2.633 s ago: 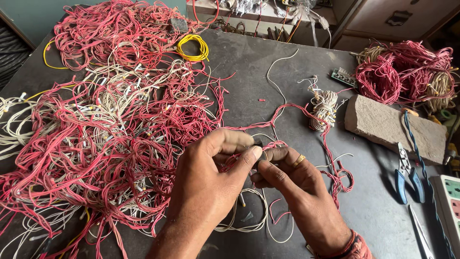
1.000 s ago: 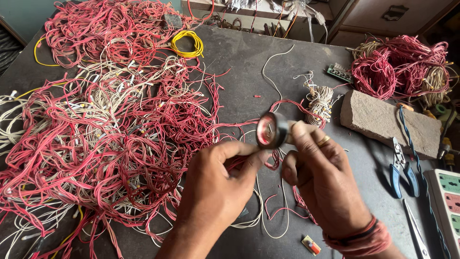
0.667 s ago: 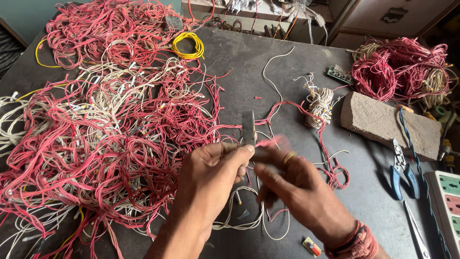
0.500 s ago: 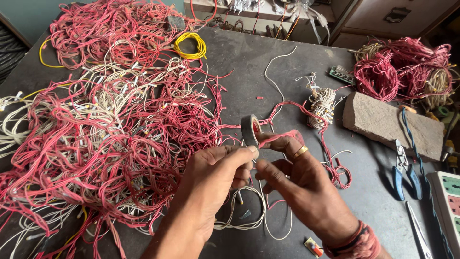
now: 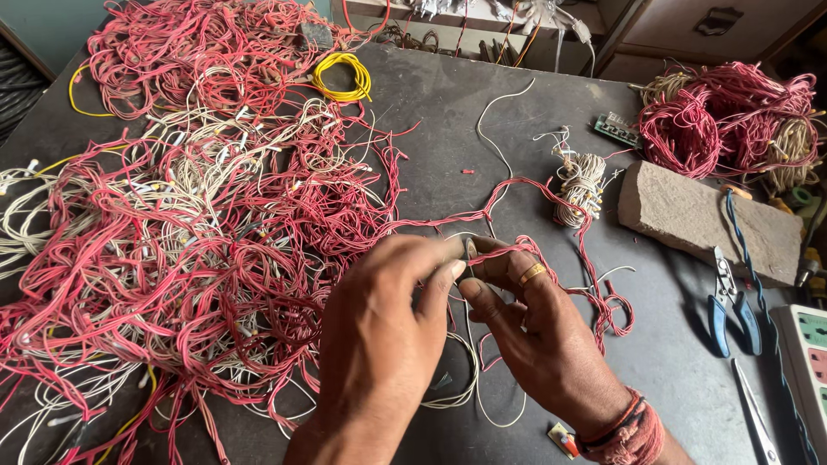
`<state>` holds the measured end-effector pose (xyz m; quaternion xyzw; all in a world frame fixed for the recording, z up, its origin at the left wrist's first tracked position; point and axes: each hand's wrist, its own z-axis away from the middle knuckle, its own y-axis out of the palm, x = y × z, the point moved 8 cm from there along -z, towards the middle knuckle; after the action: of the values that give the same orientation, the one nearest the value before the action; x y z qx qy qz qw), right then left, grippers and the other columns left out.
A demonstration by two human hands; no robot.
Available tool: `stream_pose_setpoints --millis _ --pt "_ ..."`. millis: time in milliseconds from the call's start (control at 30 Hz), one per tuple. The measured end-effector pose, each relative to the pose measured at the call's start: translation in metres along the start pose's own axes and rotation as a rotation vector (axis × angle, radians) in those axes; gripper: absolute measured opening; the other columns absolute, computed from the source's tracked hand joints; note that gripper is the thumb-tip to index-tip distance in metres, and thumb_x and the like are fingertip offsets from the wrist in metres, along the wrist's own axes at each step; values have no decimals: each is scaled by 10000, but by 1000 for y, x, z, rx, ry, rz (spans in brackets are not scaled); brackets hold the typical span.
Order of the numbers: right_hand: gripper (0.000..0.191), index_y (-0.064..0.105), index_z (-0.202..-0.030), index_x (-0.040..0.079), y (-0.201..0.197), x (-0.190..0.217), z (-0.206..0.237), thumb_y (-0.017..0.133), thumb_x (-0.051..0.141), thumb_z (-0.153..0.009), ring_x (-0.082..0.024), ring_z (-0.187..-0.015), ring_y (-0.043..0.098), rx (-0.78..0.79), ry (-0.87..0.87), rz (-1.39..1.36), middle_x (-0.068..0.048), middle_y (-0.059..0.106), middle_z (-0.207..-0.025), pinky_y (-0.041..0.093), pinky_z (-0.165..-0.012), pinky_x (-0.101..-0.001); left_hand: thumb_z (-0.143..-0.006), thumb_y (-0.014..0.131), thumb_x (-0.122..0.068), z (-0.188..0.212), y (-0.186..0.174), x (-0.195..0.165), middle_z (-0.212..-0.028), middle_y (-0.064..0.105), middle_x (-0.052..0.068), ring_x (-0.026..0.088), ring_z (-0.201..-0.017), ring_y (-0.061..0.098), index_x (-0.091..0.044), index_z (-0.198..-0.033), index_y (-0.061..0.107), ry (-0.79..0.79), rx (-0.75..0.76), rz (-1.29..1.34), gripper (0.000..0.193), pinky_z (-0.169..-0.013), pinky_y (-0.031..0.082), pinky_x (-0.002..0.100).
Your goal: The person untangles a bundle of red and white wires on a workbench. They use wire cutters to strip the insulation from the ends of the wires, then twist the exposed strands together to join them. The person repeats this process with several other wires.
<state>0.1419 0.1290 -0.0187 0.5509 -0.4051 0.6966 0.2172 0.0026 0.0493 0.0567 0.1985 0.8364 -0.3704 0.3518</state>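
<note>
My left hand (image 5: 388,319) and my right hand (image 5: 538,323) meet fingertip to fingertip above the dark table (image 5: 448,129). Between them they pinch a small dark roll of tape (image 5: 470,250), seen edge-on, and a thin red wire (image 5: 504,200). The wire runs from the big tangle, over my right index finger, and off to a loose red loop (image 5: 613,308) at the right. A ring shows on my right hand, and red thread bands circle its wrist. White wire loops (image 5: 465,392) lie under both hands.
A large tangle of red and white wires (image 5: 189,232) covers the left half. A yellow coil (image 5: 342,77) lies at the back. To the right are a wound white bundle (image 5: 581,185), stone block (image 5: 706,220), blue-handled pliers (image 5: 730,301), red wire bundle (image 5: 732,120) and power strip (image 5: 805,362).
The tape roll was held up face-on a second ago, then turned around the wire. It now sits lower, edge-on between the fingertips, and both hands have closed together.
</note>
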Motion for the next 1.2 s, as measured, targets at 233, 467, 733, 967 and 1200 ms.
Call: stream_pose_setpoints --millis 233,467,733,967,1200 --pt "362 612 -1280 59 7 7 4 608 230 -961 -110 -1012 688 66 27 30 -23 725 -1134 606 -842 -309 -872 727 -167 4 9 12 -882 742 61 267 -808 721 -95 -940 695 -118 103 -181 104 -708 532 417" --pt "312 611 -1216 29 14 1 4 579 246 -994 -135 -1021 681 108 88 -79 -76 700 -1094 589 -900 -316 -882 713 -244 3 11 30 -909 775 65 266 -853 741 -149 -983 784 -372 167 -47 156 -750 556 395" --pt "331 585 -1225 54 8 5 3 640 212 -940 -110 -990 670 53 76 -53 -60 683 -1088 586 -793 -297 -855 700 -270 4 15 36 -910 800 43 232 -860 766 -172 -997 802 -516 287 -1 200 -780 567 375" --pt "349 644 -1242 53 6 6 3 628 245 -950 -109 -918 648 62 89 12 -66 710 -1034 558 -772 -295 -866 696 -255 7 21 39 -919 803 35 217 -866 783 -138 -961 782 -504 231 70 173 -790 580 363" --pt "386 636 -1278 24 5 14 4 596 242 -961 -115 -1050 678 102 -36 69 -49 713 -1146 554 -896 -294 -899 680 -304 9 21 37 -952 792 34 238 -879 754 -180 -996 791 -509 370 -57 193 -791 558 392"
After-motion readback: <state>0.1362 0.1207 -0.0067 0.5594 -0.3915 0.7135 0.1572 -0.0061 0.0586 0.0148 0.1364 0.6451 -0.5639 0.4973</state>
